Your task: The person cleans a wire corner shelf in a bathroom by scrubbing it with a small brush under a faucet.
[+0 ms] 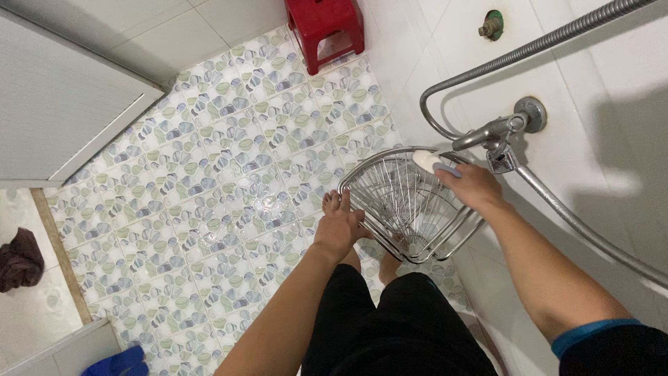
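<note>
A chrome wire corner basket (390, 182) hangs on the white tiled wall below the tap. My left hand (339, 228) grips its front left rim. Over the basket's far rim, my right hand (473, 186) holds a small blue item against a white bar of soap (426, 160), which rests at the back of the basket. My bare feet and black shorts show below the basket.
A chrome tap (497, 130) with a metal shower hose (557, 38) sits just right of the basket. A red plastic stool (324, 28) stands at the top. The patterned tile floor (229, 174), a white door at left, a dark cloth (19, 259) and a blue object (118, 363) lie around.
</note>
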